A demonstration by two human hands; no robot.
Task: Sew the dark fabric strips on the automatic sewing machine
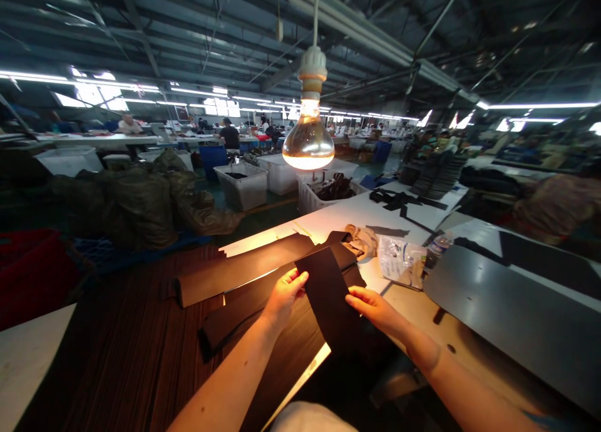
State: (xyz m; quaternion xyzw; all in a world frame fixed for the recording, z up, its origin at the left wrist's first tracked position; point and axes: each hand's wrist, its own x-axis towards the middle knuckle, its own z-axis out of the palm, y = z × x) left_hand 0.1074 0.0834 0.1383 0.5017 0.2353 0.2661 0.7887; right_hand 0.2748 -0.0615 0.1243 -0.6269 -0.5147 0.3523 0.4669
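Between my two hands I hold up a dark rectangular sheet [326, 294], its material not plain from here. My left hand [285, 294] pinches its left edge with the thumb on top. On the opposite edge, the thumb and fingers of my right hand [366, 303] are closed. Behind and left of it, stacks of similar dark pieces [248, 266] lie on the table, lit orange. More dark strips [117, 344] stand packed in a wide row at the lower left. A lit heat-lamp bulb [308, 141] hangs above and beyond the sheet.
Past the sheet lie beige cloth gloves [361, 241], a clear plastic bag [399, 260] and a bottle [439, 244]. A grey rounded board [511, 319] takes up the right side. White bins [244, 185] stand beyond the table, and people sit farther back.
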